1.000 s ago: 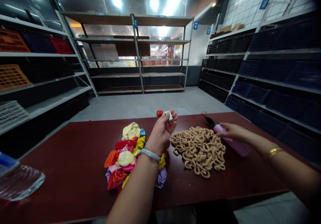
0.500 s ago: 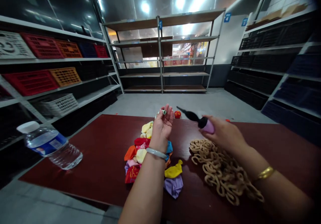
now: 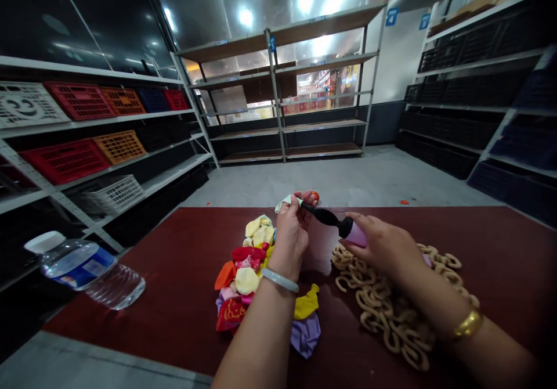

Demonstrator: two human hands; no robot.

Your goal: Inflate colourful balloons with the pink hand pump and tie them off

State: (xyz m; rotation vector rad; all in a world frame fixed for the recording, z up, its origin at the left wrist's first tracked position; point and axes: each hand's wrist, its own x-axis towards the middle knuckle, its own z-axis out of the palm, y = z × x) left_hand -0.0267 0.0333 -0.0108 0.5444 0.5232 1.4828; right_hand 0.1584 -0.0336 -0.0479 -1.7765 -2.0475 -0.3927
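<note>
Pinched in my left hand (image 3: 296,226) is a pale green balloon (image 3: 284,203), limp and without air. A hand balloon pump (image 3: 357,235) with a purple body and black nozzle is gripped in my right hand (image 3: 387,247). The nozzle tip reaches the balloon's neck at my left fingers; how far it sits inside is hidden. Below my left hand lies a pile of uninflated balloons (image 3: 247,280) in several colours. A yellow balloon (image 3: 307,302) and a purple balloon (image 3: 306,334) lie to the right of my left forearm. Under my right arm rests a heap of tan curly cord-like pieces (image 3: 383,308).
On the dark red table (image 3: 174,278) a water bottle (image 3: 93,270) stands tilted in view at the left. Metal shelves (image 3: 278,128) rise beyond the table, and crates (image 3: 78,101) fill a rack on the left. A small orange-red thing (image 3: 404,202) lies on the floor.
My hands have come together, bringing the pump's nozzle to the balloon's neck. My left fingers have closed from a more open palm. The camera view has tilted slightly.
</note>
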